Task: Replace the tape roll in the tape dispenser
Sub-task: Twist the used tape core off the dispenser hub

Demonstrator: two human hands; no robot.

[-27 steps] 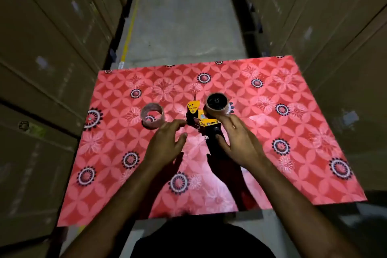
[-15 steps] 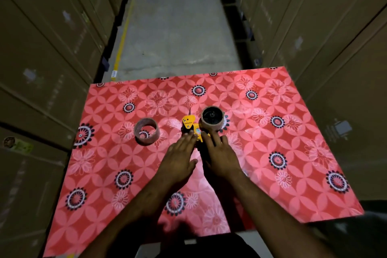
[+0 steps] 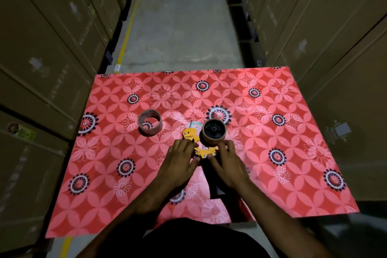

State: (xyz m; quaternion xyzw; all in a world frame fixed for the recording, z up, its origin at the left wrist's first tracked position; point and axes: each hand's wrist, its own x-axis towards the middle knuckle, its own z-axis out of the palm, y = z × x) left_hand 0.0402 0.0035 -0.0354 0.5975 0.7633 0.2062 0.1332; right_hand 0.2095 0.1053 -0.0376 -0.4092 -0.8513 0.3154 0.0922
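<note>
A yellow and black tape dispenser (image 3: 191, 134) lies flat on the red patterned table (image 3: 293, 132). A brown tape roll (image 3: 214, 133) sits on the dispenser's hub, open end up. A second roll (image 3: 149, 122), thin-walled and pinkish brown, stands alone to the left of the dispenser. My left hand (image 3: 180, 161) lies on the yellow body with its fingers pressed on it. My right hand (image 3: 227, 163) covers the top of the black handle, fingertips touching the base of the mounted roll. The handle's lower end shows below my right hand.
Tall stacks of cardboard boxes (image 3: 52, 48) wall in both sides of the table. A concrete aisle floor (image 3: 180, 27) with a yellow line runs beyond the table's far edge. The table's near edge is by my body.
My left hand has come in from the left onto the dispenser's yellow body. My right hand has stayed on the handle. The left roll has not moved.
</note>
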